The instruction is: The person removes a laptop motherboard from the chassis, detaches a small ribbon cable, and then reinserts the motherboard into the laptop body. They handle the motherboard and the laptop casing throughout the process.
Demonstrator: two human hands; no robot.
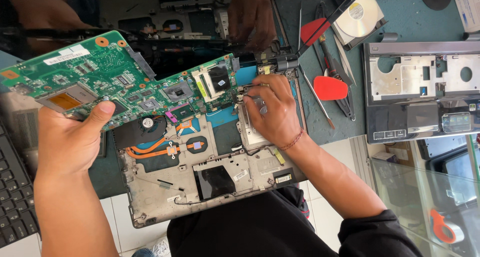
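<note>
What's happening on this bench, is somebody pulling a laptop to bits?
Yes. A person has an opened laptop base on the bench. Their left hand holds the green circuit board lifted and tilted above it, while the right hand works with its fingers at the board's right end. Another person's hand rests on parts farther back. Red-handled tools and a second casing lie to the right.

- Green circuit board (115,79) showing gold and grey patches.
- Silver-grey laptop base (200,179) carrying orange copper pipes (150,149).
- Two red pry picks (330,88) lying on a teal mat (415,22).
- Reddish thread bracelet (292,141) circling the right wrist.
</note>
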